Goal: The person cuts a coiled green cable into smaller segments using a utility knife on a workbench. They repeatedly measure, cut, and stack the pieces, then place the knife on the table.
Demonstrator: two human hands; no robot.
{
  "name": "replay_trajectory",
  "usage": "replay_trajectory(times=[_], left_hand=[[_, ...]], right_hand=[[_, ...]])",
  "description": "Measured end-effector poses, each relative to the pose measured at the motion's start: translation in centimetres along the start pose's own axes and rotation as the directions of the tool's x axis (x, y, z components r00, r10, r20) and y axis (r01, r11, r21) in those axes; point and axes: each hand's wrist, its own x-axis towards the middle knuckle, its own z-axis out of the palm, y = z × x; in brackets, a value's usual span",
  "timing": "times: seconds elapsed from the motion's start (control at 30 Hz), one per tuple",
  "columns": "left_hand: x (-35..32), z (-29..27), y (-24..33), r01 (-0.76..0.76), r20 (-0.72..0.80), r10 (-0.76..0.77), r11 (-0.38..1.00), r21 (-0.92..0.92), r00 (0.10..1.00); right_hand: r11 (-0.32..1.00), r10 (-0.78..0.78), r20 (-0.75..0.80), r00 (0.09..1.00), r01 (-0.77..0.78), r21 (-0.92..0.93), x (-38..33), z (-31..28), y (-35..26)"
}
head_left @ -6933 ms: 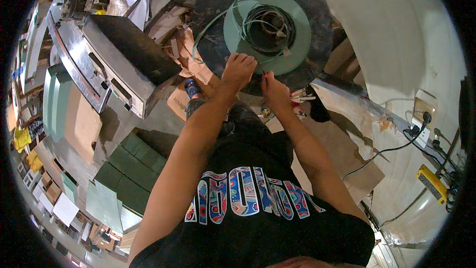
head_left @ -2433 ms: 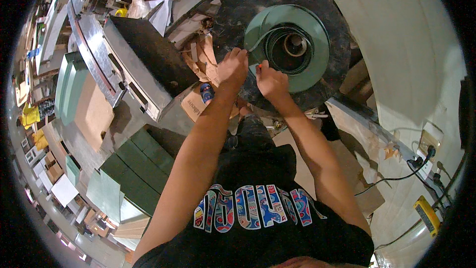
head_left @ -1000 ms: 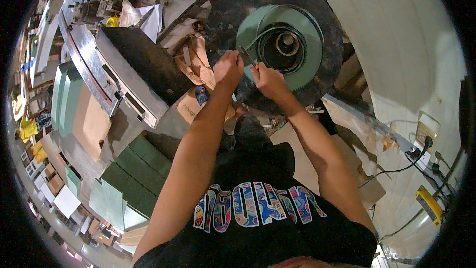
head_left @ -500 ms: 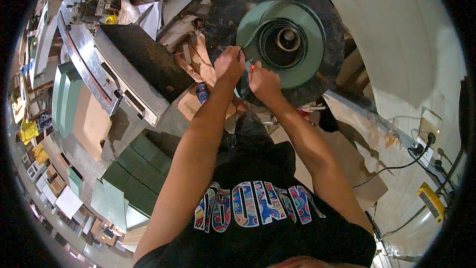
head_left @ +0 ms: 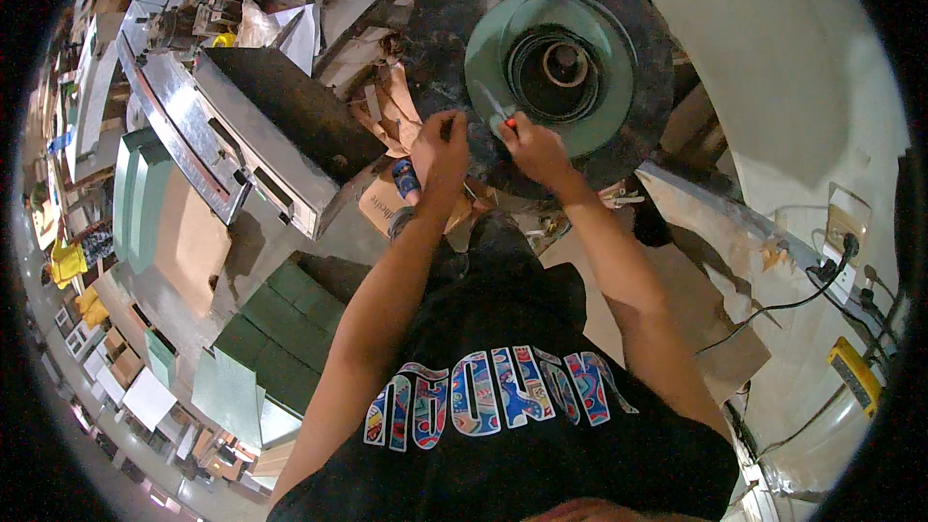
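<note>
Head view: both hands meet at the near rim of the green strap coil (head_left: pixel 551 63) on its dark round disc (head_left: pixel 638 145), left hand (head_left: pixel 440 140) pinching the loose strap end, right hand (head_left: pixel 532 143) closed on a small red-tipped tool, which might slip toward the fingers.

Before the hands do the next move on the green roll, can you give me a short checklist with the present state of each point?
1. Both hands at the work: ok. The left hand and the right hand are at the near edge of the flat green strip roll.
2. Tool in the right hand: cannot tell. Only a small red tip shows between its fingers.
3. Left hand's grip: cannot tell. It pinches something thin and dark, too small to name.
4. Roll seated: ok. It lies flat on the round dark disc, its hollow core near the middle.
5. Strip's loose end: cannot tell; the hands hide it.
</note>
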Motion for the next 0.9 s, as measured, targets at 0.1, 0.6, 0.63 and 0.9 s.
replay_trajectory(times=[0.1,0.6,0.63,0.9], left_hand=[[-4.8,-1.0,-1.3,-0.016,0.09,0.013,1.0,0.026,0.996],[-17.7,10.4,-8.0,-0.269,0.895,0.041,0.959,0.09,0.445],[-17.4,10.0,-8.2,-0.196,0.878,0.019,0.977,0.086,0.479],[-6.9,2.7,-9.4,-0.243,0.478,0.206,0.97,0.017,0.854]], right_hand=[[0.935,0.125,-0.044,0.991,-0.103,0.339,-2.6,-1.5,2.2],[0.801,0.575,-0.241,0.782,-0.479,0.359,-14.0,-9.3,2.5],[0.81,0.568,-0.22,0.793,-0.491,0.32,-15.0,-8.1,3.3],[0.799,0.596,-0.419,0.685,-0.556,0.228,-17.2,0.1,7.6]])
